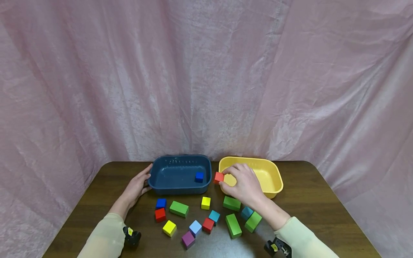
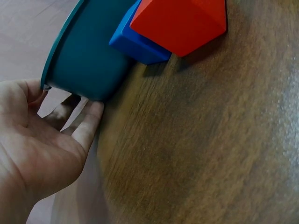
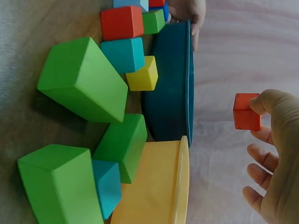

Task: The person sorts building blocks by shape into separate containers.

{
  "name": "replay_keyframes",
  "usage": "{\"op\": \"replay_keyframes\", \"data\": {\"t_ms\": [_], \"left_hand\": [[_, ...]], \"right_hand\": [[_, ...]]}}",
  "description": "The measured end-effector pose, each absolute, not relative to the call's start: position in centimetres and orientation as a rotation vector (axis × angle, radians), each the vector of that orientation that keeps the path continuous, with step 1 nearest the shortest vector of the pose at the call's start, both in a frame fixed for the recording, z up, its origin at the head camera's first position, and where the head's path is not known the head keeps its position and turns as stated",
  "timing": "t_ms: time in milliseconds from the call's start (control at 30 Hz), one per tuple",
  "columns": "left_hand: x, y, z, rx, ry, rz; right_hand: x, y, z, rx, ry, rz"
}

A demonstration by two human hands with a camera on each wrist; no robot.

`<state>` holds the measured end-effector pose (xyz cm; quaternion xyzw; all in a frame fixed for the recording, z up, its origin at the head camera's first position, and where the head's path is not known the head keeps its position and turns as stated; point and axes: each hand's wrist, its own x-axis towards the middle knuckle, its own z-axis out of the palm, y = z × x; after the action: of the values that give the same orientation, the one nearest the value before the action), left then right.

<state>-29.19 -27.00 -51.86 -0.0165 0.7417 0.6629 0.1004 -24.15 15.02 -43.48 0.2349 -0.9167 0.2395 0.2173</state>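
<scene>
My right hand (image 1: 244, 182) pinches a red cube (image 3: 246, 112) between thumb and forefinger, the other fingers loosely bent. In the head view, the hand is over the yellow basin (image 1: 276, 175), and the cube overlaps the gap between the two basins. At the left end of the dark blue basin (image 1: 180, 190), my left hand (image 1: 137, 187) rests its fingers against the outer wall; the left wrist view shows the fingertips (image 2: 96, 108) by the basin's underside. A small dark blue cube (image 1: 199, 177) lies inside the blue basin.
Several loose blocks lie in front of the basins: green blocks (image 1: 233, 225), yellow cubes (image 1: 169, 228), red cubes (image 1: 160, 215), a purple cube (image 1: 188, 239), a light blue cube (image 1: 195, 228) and teal cubes (image 1: 214, 216). A pink curtain (image 1: 206, 79) hangs behind the wooden table (image 1: 322, 215).
</scene>
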Motion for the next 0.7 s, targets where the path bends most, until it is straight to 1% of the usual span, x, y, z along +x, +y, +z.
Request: {"op": "replay_keyframes", "data": {"t_ms": [700], "left_hand": [[-29.1,-26.8,-51.9,-0.071,2.185,1.966]], "right_hand": [[-27.0,13.6,-43.3,0.621,-2.567,0.631]]}}
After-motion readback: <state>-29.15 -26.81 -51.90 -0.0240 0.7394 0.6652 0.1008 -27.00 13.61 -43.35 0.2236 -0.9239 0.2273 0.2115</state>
